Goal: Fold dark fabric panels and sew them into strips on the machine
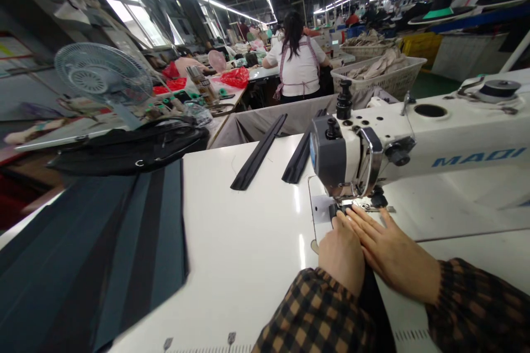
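Note:
A dark strip of fabric (pixel 375 309) runs from the table's front edge up under the needle area of a white sewing machine (pixel 439 138). My left hand (pixel 342 253) is closed, its fingers curled on the strip just in front of the presser foot. Flat beside it, my right hand (pixel 399 259) lies with fingers stretched toward the needle plate, pressing on the strip's right side. The strip's far end is mostly hidden by my fingers and the machine head. Two folded dark strips, a left one (pixel 259 154) and a right one (pixel 298 157), lie beyond on the white tabletop (pixel 232 242).
Dark panels (pixel 124 248) lie on the left. Behind them are a black bag-like item (pixel 136 146) and a fan (pixel 103 74). Ahead, a person in a white top (pixel 298 66) sits with their back to me, near a basket of fabric pieces (pixel 385 74).

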A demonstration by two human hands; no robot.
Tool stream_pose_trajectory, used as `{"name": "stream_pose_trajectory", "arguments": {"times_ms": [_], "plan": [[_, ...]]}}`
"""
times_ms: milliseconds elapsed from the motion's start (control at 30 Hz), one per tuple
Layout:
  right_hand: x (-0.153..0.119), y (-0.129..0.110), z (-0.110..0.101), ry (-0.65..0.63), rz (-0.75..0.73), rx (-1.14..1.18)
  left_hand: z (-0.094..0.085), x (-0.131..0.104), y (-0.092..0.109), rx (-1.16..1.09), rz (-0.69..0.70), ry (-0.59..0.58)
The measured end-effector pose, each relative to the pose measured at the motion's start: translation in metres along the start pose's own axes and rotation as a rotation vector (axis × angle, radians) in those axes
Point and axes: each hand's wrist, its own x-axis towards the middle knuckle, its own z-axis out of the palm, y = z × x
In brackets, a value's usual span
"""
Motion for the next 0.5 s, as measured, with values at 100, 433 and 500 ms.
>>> {"name": "stream_pose_trajectory", "arguments": {"times_ms": [100,433,500], "plan": [[0.0013,0.0032,0.0019,-0.005,-0.016,0.001,-0.0017,0.0016,0.0009,-0.035,0.007,-0.017],[0.0026,0.0071,0.0025,-0.015,-0.042,-0.013,0.0031,0.0039,-0.0015,-0.132,-0.018,0.063],[0.0043,0.0083,0.0021,-0.005,-0.039,-0.010,0.0031,0.0050,-0.0024,-0.150,-0.023,0.094]]}}
